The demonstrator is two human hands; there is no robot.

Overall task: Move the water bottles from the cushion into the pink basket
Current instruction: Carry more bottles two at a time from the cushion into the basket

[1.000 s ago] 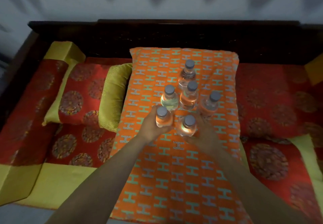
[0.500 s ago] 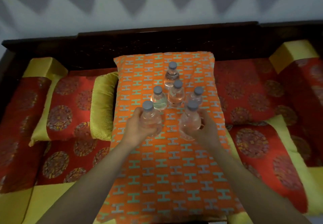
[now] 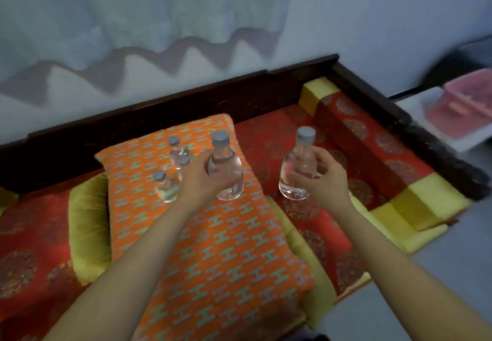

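My left hand grips a clear water bottle with a grey cap, held upright just above the orange patterned cushion. My right hand holds a second bottle upright, off the cushion's right side over the red seat. Three more bottles stay on the cushion behind my left hand: one at the left, one farther back and one half hidden by my fingers. The pink basket sits at the far right, blurred, on a white surface.
The cushion lies on a red and yellow daybed with a dark wooden frame. A green bolster lies at the cushion's left. A pale wall and curtain rise behind. Grey floor shows at the right.
Both hands have lifted their bottles off the cushion. The right hand has carried its bottle rightward past the cushion's edge. The view has swung right, bringing the pink basket into sight.
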